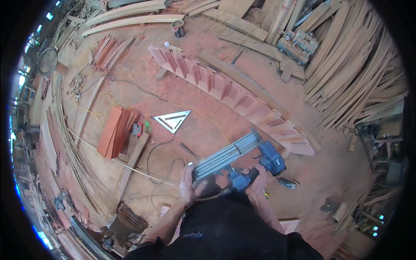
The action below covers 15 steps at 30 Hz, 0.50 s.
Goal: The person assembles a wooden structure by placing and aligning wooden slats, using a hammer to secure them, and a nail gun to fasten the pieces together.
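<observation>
Within right hand: blue nail gun, gripped.

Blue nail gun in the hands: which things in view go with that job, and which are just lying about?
Part of the job:
blue nail gun, gripped by the right hand
left hand, at the end of the long magazine
stepped reddish timber piece, probably, as it lies just ahead

Seemingly just lying about:
bucket
pile of long slats
long pale beam
</observation>
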Each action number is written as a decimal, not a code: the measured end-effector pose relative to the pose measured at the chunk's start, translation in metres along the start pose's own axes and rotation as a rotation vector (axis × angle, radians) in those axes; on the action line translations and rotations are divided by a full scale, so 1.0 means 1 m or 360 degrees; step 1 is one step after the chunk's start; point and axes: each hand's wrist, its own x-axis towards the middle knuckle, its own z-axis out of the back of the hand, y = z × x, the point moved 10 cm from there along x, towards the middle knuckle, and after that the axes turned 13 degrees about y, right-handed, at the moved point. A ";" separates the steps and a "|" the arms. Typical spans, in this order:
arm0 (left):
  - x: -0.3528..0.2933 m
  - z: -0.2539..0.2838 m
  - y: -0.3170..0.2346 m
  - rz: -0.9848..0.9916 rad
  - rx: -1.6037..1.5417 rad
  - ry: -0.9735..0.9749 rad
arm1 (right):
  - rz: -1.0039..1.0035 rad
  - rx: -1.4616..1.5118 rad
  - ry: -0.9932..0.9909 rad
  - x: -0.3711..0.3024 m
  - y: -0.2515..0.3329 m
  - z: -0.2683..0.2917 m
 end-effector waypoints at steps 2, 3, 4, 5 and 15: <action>-0.011 0.002 0.001 0.0006 -0.0035 0.0094 | -0.0003 -0.0032 -0.0034 -0.003 0.005 0.002; -0.013 0.003 0.000 -0.0022 -0.0063 0.0124 | -0.0025 -0.0054 -0.0058 -0.005 0.004 0.004; -0.015 0.008 0.002 0.0044 -0.0045 0.0084 | -0.0050 -0.0081 -0.0080 -0.007 0.004 0.005; -0.013 0.012 0.010 0.0174 -0.0105 0.0028 | -0.0034 -0.0178 -0.0058 -0.009 0.005 0.004; 0.113 -0.074 0.030 0.0775 -0.0844 0.0684 | -0.0248 -0.0631 0.0250 -0.013 -0.029 -0.022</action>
